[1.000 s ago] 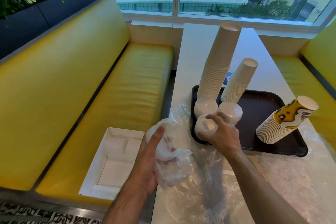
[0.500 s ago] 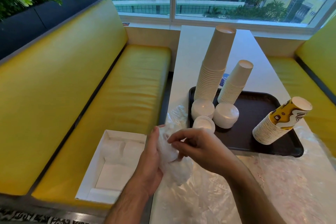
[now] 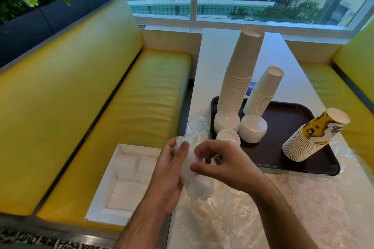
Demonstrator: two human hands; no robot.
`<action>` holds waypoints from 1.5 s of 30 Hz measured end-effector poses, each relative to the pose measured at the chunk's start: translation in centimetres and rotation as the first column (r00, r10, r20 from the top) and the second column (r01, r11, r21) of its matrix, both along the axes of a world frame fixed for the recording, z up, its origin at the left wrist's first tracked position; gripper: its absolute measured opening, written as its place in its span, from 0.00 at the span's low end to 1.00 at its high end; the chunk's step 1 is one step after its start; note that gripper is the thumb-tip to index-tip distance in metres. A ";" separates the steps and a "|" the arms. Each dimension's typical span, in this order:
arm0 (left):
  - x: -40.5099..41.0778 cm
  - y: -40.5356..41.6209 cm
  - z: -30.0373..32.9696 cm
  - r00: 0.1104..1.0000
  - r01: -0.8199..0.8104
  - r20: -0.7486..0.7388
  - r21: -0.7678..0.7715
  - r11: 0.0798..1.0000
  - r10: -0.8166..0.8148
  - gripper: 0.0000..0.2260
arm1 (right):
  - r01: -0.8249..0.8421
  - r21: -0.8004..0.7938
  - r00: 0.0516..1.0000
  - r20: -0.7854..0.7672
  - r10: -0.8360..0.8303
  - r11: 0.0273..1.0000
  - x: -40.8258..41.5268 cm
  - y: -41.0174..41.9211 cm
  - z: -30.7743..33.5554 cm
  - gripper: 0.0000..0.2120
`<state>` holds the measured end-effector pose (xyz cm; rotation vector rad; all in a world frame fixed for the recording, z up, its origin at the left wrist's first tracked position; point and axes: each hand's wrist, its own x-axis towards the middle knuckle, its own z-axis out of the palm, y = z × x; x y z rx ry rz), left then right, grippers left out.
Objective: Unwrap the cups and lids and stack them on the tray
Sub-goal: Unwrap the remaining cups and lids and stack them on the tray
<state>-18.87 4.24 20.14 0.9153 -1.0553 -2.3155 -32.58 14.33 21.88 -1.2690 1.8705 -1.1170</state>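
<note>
A dark brown tray (image 3: pixel 283 127) on the white table carries a tall stack of white cups (image 3: pixel 240 70), a shorter white cup stack (image 3: pixel 265 91), a leaning stack of yellow printed cups (image 3: pixel 311 137) and three piles of white lids (image 3: pixel 253 127). My left hand (image 3: pixel 168 176) holds a clear plastic-wrapped bundle (image 3: pixel 194 180) at the table's near left edge. My right hand (image 3: pixel 220 161) pinches the wrap at the bundle's upper part. What lies inside the wrap is blurred.
Loose clear plastic sheets (image 3: pixel 263 212) cover the near table. An open white cardboard box (image 3: pixel 121 184) sits on the yellow bench seat (image 3: pixel 125 119) to the left. Another yellow bench (image 3: pixel 344 91) is at the right, a window behind.
My right hand left the small lid pile on the tray and came back to the wrapped bundle in my left hand, where it now pinches the plastic.
</note>
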 end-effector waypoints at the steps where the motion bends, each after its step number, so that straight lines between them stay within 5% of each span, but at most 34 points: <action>1: 0.0 -0.1 -0.1 1.000 -0.012 -0.004 0.007 1.000 0.012 0.22 | 0.004 -0.014 1.000 0.021 -0.004 1.000 -0.2 0.1 0.0 0.08; 7: 0.0 -0.3 -0.4 0.996 -0.083 0.036 -0.023 0.996 0.084 0.22 | 0.068 -0.045 0.939 0.340 -0.049 0.997 -1.4 0.4 -0.2 0.11; 12: -0.2 -0.3 -0.5 0.989 -0.100 0.091 -0.127 0.987 0.112 0.20 | 0.105 0.052 0.915 0.385 -0.117 0.993 -1.9 0.2 -0.2 0.13; 20: -0.1 -0.8 -0.6 0.983 -0.149 0.109 -0.013 0.989 0.150 0.05 | 0.291 -0.031 0.821 0.522 -0.233 0.956 -3.9 1.5 -0.8 0.13; 26: 0.2 -1.1 -1.5 0.970 -0.188 0.169 0.067 0.980 0.175 0.12 | 0.508 -0.024 0.858 0.104 -0.503 0.861 -7.5 1.7 -2.1 0.09; 33: -0.2 -0.7 -1.6 0.970 -0.165 0.194 0.095 0.982 0.145 0.13 | 0.630 -0.072 0.776 0.099 -0.623 0.773 -8.1 1.0 -4.2 0.07; 37: -0.8 -0.4 -1.5 0.972 -0.142 0.194 0.039 0.989 0.132 0.14 | 0.560 -0.031 0.812 0.221 -0.540 0.828 -6.8 0.6 -3.5 0.04; 45: -2.5 0.0 -0.7 0.993 -0.085 0.091 0.073 0.994 0.079 0.11 | 0.169 -0.044 0.925 0.353 -0.143 0.985 -3.8 0.3 -1.8 0.09</action>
